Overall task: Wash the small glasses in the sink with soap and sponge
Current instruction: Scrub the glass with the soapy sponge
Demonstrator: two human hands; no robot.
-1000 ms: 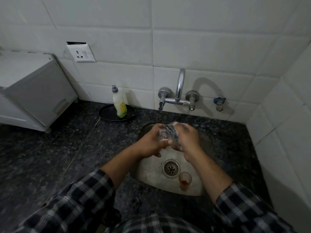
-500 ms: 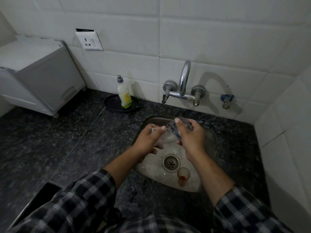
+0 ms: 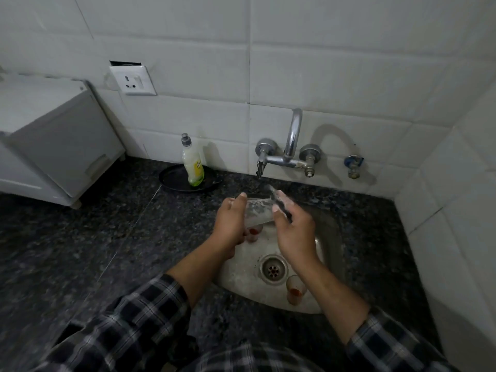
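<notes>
We see a dull steel sink (image 3: 329, 251), a shiny chrome tap (image 3: 294, 132), a speckled dark stone table (image 3: 107, 237) with a faint sheen, smooth white wall tiles (image 3: 349, 76), a plastic soap bottle (image 3: 193, 167) and checked cloth sleeves (image 3: 134, 318).

Wears a long-sleeved checked shirt, dark navy-black with white and grey crossing lines. Shows the left sleeve (image 3: 134, 318) at lower left of frame, pushed back to mid-forearm with a bunched cuff. Shows the right sleeve (image 3: 397, 345) at lower right, ended short of the wrist. Carries the same check across the shirt front (image 3: 241, 358) at bottom centre. Leaves forearms, left grip (image 3: 230, 224) and right grip (image 3: 295, 232) uncovered.
</notes>
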